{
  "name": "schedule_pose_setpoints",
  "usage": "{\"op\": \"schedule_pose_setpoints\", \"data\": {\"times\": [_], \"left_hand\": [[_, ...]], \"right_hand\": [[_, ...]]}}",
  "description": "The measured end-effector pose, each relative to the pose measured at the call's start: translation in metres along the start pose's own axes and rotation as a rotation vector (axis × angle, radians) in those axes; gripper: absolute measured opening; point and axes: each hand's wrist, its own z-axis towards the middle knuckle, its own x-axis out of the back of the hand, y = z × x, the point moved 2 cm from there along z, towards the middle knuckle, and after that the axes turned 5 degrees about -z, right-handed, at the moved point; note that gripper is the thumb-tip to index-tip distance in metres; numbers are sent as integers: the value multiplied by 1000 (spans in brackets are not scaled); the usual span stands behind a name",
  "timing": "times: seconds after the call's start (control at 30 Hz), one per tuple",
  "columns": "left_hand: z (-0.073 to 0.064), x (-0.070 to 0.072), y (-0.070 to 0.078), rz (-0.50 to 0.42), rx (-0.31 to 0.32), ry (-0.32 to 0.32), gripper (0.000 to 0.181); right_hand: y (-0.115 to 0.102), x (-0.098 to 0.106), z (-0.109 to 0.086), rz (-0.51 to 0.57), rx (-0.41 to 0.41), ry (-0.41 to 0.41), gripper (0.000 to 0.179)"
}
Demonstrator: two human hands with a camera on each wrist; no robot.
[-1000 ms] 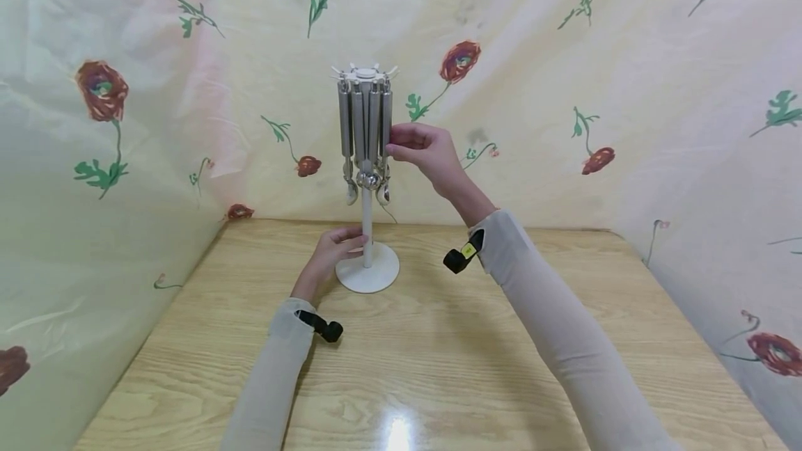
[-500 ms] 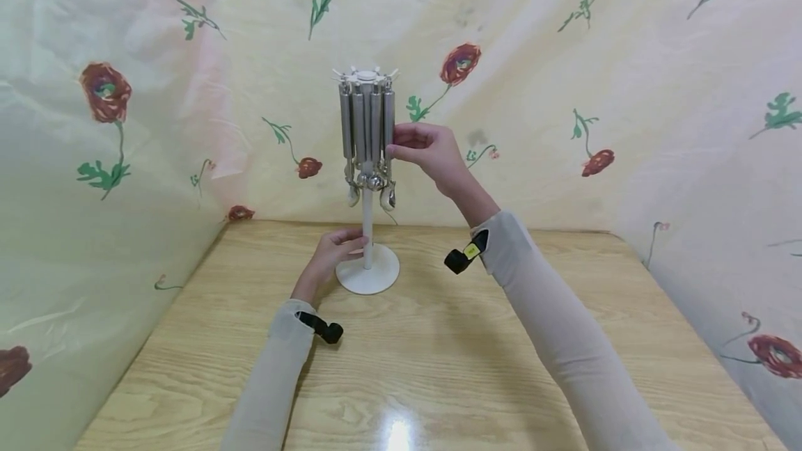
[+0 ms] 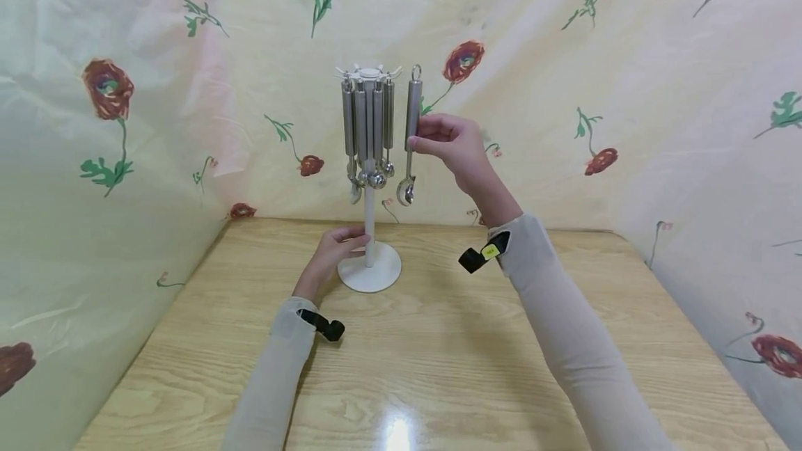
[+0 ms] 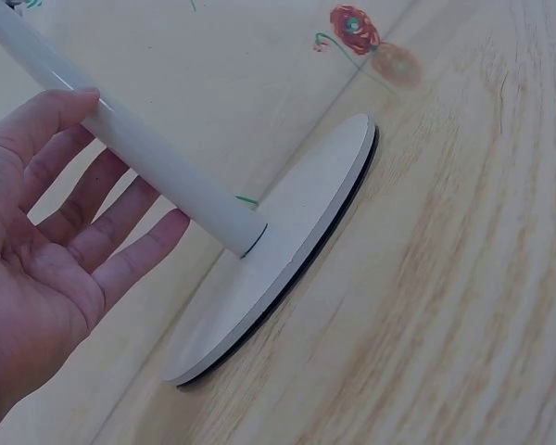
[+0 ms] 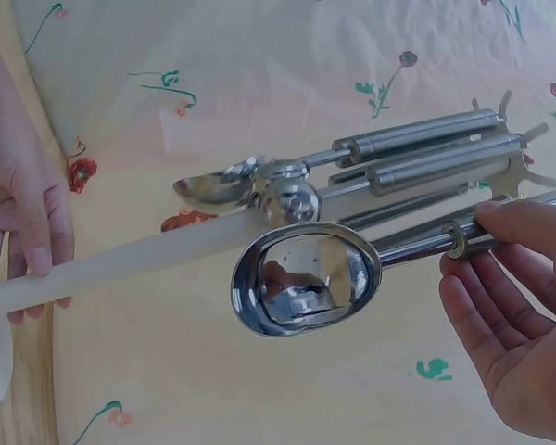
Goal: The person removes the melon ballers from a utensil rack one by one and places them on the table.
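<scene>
In the head view, my right hand (image 3: 454,148) pinches the metal handle of an ice cream scoop (image 3: 412,117), to the right of a white stand (image 3: 370,211) and apart from it. The scoop hangs nearly upright, ring at the top; the right wrist view shows its shiny oval bowl (image 5: 306,283). Several other scoops (image 3: 363,124) with steel handles hang from the stand's top hooks. Low on the pole, my left hand (image 3: 332,252) holds the stand, thumb on one side and fingers on the other. The left wrist view shows the pole (image 4: 157,158) in this grasp.
The stand's round white base (image 3: 370,278) sits on a light wood table (image 3: 388,346), toward its back edge. A flower-printed cloth (image 3: 532,89) rises behind the table and along both sides.
My right hand has moved right and slightly up, taking one scoop off the stand's right side. The left hand stays at the pole. The head view has shifted slightly.
</scene>
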Motion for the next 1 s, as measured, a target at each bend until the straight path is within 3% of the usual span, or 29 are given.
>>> {"op": "schedule_pose_setpoints", "data": {"times": [0.4, 0.7, 1.0], "left_hand": [[-2, 0, 0, -10, -10, -10, 40], [0, 1, -2, 8, -16, -13, 39], [-1, 0, 1, 25, -16, -8, 40]], "right_hand": [[42, 21, -24, -42, -195, 39, 26], [81, 29, -50, -102, -321, 12, 35], [128, 28, -70, -112, -397, -29, 34]]}}
